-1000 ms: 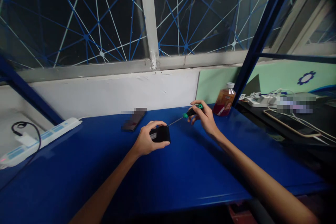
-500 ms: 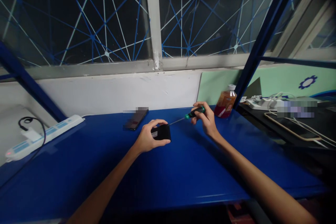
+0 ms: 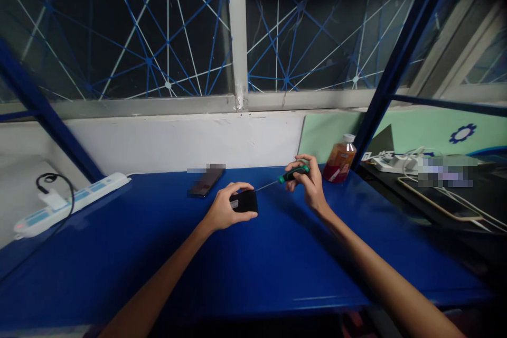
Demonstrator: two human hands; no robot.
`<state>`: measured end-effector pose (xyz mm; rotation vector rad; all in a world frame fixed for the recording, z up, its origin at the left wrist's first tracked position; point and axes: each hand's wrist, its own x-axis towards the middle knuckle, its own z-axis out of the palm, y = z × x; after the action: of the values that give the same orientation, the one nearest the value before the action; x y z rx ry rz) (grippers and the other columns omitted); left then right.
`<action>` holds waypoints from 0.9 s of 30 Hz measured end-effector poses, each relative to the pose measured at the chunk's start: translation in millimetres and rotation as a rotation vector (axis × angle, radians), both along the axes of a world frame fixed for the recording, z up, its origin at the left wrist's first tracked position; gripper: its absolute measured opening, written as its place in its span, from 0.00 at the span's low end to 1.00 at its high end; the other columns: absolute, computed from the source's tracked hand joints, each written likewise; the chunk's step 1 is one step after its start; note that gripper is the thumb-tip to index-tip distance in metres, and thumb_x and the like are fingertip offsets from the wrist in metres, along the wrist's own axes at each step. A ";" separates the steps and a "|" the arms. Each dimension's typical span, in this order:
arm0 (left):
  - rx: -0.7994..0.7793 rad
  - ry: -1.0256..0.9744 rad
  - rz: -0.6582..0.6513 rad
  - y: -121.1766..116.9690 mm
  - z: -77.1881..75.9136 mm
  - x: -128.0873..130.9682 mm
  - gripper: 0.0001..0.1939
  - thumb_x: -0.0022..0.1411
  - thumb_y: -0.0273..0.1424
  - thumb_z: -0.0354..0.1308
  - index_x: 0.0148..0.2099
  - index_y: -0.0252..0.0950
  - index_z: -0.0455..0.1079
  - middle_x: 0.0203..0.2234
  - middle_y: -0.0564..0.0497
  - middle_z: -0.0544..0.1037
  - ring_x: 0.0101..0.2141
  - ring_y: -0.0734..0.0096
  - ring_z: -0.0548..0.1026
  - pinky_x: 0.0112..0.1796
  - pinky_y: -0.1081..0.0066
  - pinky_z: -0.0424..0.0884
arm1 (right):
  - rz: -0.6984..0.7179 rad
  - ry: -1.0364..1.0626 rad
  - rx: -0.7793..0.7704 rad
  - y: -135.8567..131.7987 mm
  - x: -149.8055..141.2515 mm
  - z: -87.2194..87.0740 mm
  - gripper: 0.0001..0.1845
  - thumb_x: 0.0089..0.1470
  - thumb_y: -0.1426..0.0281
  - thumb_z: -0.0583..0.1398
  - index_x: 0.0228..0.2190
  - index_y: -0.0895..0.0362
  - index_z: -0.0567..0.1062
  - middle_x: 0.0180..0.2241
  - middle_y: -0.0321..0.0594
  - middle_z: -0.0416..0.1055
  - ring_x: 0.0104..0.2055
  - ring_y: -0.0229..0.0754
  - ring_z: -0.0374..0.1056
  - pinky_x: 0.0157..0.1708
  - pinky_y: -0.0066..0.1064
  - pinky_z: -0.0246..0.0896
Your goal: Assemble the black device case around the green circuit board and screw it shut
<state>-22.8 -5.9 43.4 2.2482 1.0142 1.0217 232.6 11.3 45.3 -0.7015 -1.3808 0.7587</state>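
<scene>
My left hand (image 3: 226, 207) grips a small black box-shaped device (image 3: 246, 202) with a pale label, thumb along its near edge and fingers over its far edge. In my right hand (image 3: 311, 182) is a screwdriver (image 3: 293, 173) with a green and black handle. Its thin shaft points left and down, and the tip meets the far right corner of the device. Whether the tip sits in a screw is too small to tell. Just beyond my left hand a dark phone (image 3: 208, 180) lies on the blue table (image 3: 245, 269).
At the left lies a white power strip (image 3: 79, 200) with a plugged-in adapter and black cable. A bottle of reddish drink (image 3: 339, 159) stands at the back right by a blue post (image 3: 390, 68). Farther right, another phone (image 3: 438, 198) and white cables rest on a black surface.
The view has shifted slightly. The screwdriver handle has turned a little in my right hand, and those fingers have moved slightly; my left hand keeps its hold on the device.
</scene>
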 end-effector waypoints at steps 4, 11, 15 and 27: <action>0.019 -0.013 0.013 1.6 -1.2 -0.6 0.26 0.48 0.38 0.68 0.49 0.39 0.69 0.43 0.47 0.74 0.42 0.61 0.72 0.44 0.60 0.70 | -0.059 0.001 -0.015 0.9 -2.8 -2.9 0.15 0.55 0.67 0.58 0.44 0.51 0.60 0.32 0.33 0.68 0.16 0.31 0.63 0.16 0.27 0.62; 0.038 -0.021 0.014 2.7 -1.0 -3.6 0.25 0.48 0.38 0.68 0.49 0.40 0.69 0.43 0.48 0.75 0.45 0.59 0.72 0.46 0.60 0.68 | -0.094 -0.078 -0.068 -2.3 -3.6 3.6 0.19 0.53 0.62 0.62 0.44 0.54 0.64 0.29 0.34 0.69 0.20 0.36 0.68 0.19 0.28 0.64; 0.020 -0.010 0.017 3.4 -2.2 -3.3 0.25 0.48 0.39 0.68 0.49 0.40 0.69 0.43 0.47 0.74 0.44 0.60 0.72 0.45 0.60 0.69 | 0.061 -0.013 -0.116 -0.1 -2.1 5.8 0.24 0.50 0.63 0.64 0.46 0.53 0.61 0.34 0.36 0.70 0.22 0.38 0.70 0.17 0.29 0.65; 0.024 -0.010 0.018 5.4 -6.3 -2.4 0.27 0.47 0.38 0.69 0.49 0.40 0.69 0.42 0.48 0.74 0.44 0.61 0.72 0.44 0.62 0.70 | -0.083 -0.051 -0.164 5.0 -2.0 -4.5 0.19 0.52 0.60 0.62 0.43 0.54 0.65 0.28 0.34 0.69 0.19 0.38 0.69 0.16 0.29 0.62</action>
<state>-25.2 -0.5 37.1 2.2551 1.0246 1.0572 230.6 16.4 40.8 -0.9067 -1.3374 0.7992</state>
